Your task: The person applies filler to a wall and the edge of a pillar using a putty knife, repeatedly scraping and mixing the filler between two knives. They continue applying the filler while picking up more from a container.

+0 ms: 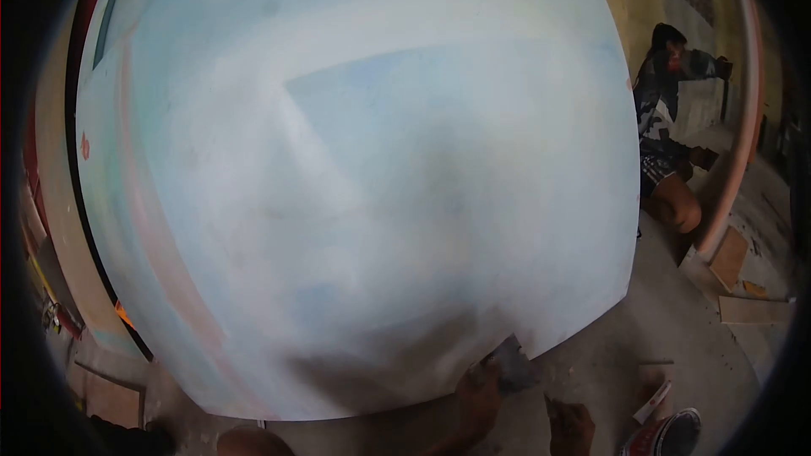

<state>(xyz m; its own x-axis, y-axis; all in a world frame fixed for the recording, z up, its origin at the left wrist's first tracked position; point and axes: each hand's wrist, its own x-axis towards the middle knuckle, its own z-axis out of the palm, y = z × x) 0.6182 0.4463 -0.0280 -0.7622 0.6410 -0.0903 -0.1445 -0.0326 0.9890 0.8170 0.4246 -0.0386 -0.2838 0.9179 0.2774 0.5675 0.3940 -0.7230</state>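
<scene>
A large, smooth panel (473, 203) in pale blue and white, with a pinkish stripe near its left side, fills most of the head view. At its lower edge, my left hand (479, 388) is closed on a flat grey scraper blade (514, 366), which lies close to the panel's bottom corner. To the right and lower down, my right hand (571, 429) has its fingers curled, apart from the panel. Whatever it may hold is too dark to make out. The lower parts of both arms run out of the frame.
An open can (680, 432) with a red label stands on the floor at lower right, beside a white strip (652, 401). Another person (667, 118) crouches at far right, behind a curved pinkish edge (743, 143). Board pieces (752, 311) lie on the floor there.
</scene>
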